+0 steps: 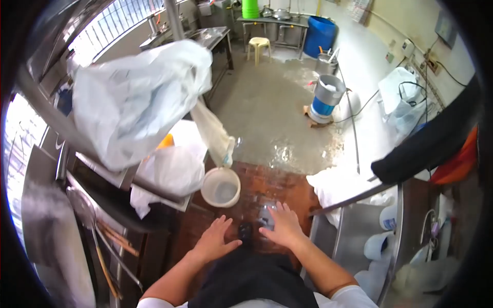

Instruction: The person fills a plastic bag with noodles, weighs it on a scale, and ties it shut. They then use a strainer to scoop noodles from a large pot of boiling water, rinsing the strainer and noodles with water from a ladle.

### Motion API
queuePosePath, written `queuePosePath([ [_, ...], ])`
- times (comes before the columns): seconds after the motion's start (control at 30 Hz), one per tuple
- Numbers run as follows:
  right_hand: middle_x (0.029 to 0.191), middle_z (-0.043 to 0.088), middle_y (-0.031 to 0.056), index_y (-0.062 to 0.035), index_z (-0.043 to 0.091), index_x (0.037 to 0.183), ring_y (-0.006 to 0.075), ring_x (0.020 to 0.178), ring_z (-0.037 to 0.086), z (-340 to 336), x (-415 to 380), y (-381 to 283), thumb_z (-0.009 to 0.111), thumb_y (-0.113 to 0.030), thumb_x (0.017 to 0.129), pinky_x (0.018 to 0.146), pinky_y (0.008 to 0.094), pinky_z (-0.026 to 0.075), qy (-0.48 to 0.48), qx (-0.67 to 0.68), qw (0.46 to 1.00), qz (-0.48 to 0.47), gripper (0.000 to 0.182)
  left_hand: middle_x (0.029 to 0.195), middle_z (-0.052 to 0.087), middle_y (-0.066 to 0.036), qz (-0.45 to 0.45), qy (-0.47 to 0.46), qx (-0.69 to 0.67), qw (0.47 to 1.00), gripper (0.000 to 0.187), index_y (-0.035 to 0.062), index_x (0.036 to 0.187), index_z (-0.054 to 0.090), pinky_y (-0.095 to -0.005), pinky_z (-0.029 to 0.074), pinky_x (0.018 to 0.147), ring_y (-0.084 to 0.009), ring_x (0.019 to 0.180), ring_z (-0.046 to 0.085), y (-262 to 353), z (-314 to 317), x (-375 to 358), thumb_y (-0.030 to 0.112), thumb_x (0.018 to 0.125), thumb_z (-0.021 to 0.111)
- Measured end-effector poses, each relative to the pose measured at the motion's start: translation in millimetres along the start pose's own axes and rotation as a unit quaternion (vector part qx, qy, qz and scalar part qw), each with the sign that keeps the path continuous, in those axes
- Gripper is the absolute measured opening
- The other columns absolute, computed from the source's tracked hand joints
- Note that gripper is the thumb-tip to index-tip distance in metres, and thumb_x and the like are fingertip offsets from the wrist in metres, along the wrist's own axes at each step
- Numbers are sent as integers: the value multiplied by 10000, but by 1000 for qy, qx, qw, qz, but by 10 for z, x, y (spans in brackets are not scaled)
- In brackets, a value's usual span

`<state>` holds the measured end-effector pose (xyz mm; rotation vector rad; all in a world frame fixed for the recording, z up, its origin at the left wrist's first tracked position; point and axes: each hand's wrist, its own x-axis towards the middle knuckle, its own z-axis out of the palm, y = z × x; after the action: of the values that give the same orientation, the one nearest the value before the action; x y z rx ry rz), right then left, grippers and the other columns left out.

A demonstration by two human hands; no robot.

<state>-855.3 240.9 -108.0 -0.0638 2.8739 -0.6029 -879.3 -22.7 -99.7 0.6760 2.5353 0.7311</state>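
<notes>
My left hand (217,239) is held out in front of my dark apron (251,280), palm down, fingers spread, with nothing in it. My right hand (283,226) is stretched out the same way, also bare, over the wet red-brown floor (257,179). Just beyond my left hand stands a white bucket (221,188) on the floor, apart from the fingers; its inside looks greyish. A white cloth or bag (213,132) hangs down above the bucket's rim. Neither hand touches anything that I can see.
A large plastic bag (144,97) hangs at upper left, near a metal post. Long-handled utensils (100,246) lie at lower left. Metal shelving with white containers (377,246) stands at right. Farther back are a silver-and-blue pot (328,97), a stool (259,45) and a blue barrel (319,37).
</notes>
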Motion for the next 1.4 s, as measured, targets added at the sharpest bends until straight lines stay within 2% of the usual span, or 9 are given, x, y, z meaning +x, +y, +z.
queuePosePath([
  [0.13, 1431, 396, 237, -70, 440, 1396, 413, 1355, 329, -294, 548, 265, 684, -489, 795, 1090, 544, 291, -47, 14, 999, 15, 773, 1475, 328, -303, 27, -12, -54, 998, 826, -9, 1401, 411, -446, 287, 1137, -413, 1386, 320, -122, -68, 829, 513, 820, 681],
  [0.2, 1430, 401, 231, -65, 447, 1390, 405, 1361, 324, -400, 832, 460, 691, -491, 784, 1085, 547, 296, -14, -6, 1000, 27, 780, 1464, 339, -309, 37, -34, -50, 998, 818, -9, 1394, 418, -447, 283, 1138, -417, 1379, 328, -200, -63, 1375, 504, 817, 688],
  [0.3, 1456, 377, 234, -68, 439, 1400, 406, 1378, 307, -704, 1272, 771, 693, -495, 780, 1091, 546, 289, -71, 1, 996, 54, 794, 1453, 354, -310, 61, -33, -64, 995, 775, 2, 1386, 435, -445, 296, 1129, -423, 1366, 344, -91, -199, 2146, 461, 818, 691],
  [0.47, 1471, 357, 270, -75, 440, 1408, 434, 1393, 281, -1159, 2136, 1226, 679, -502, 788, 1112, 546, 254, 19, 73, 995, 72, 790, 1451, 367, -303, 125, 18, -73, 989, 708, 14, 1356, 484, -454, 315, 1116, -432, 1350, 366, 181, -541, 3122, 418, 816, 698],
  [0.77, 1445, 375, 314, -75, 475, 1388, 499, 1351, 327, -1670, 3884, 2317, 691, -535, 773, 1099, 523, 305, 42, 60, 997, -6, 798, 1459, 376, -277, -36, 44, -78, 995, 682, 39, 1351, 505, -446, 331, 1111, -421, 1351, 371, 108, -860, 4631, 416, 820, 706],
  [0.83, 1469, 365, 276, -73, 480, 1383, 438, 1393, 291, -1848, 4185, 2558, 678, -517, 788, 1116, 524, 269, 3, 90, 996, -1, 768, 1458, 380, -275, -47, 42, -59, 996, 679, 45, 1351, 507, -446, 335, 1109, -419, 1350, 374, 243, -962, 4989, 418, 820, 706],
  [1.0, 1472, 369, 265, -83, 483, 1384, 433, 1390, 302, -2281, 4928, 2978, 671, -524, 793, 1114, 532, 269, -53, 89, 994, -36, 761, 1471, 371, -261, -79, 91, -60, 991, 647, 31, 1331, 527, -414, 340, 1107, -385, 1364, 375, 602, -1231, 5815, 375, 818, 720],
  [1.13, 1474, 366, 266, -87, 488, 1381, 435, 1383, 315, -2468, 5504, 3283, 661, -533, 799, 1108, 532, 278, -52, 77, 993, -72, 754, 1469, 381, -248, -121, 77, -68, 987, 654, 54, 1336, 530, -413, 345, 1107, -376, 1362, 381, 513, -1254, 6375, 389, 806, 718],
  [1.4, 1465, 361, 290, -100, 492, 1382, 457, 1384, 301, -2517, 6573, 4218, 656, -594, 796, 1124, 484, 292, -102, 36, 994, -22, 784, 1487, 366, -233, -120, 51, -84, 988, 711, 90, 1360, 512, -425, 293, 1142, -383, 1389, 333, -182, -1276, 7829, 496, 803, 689],
])
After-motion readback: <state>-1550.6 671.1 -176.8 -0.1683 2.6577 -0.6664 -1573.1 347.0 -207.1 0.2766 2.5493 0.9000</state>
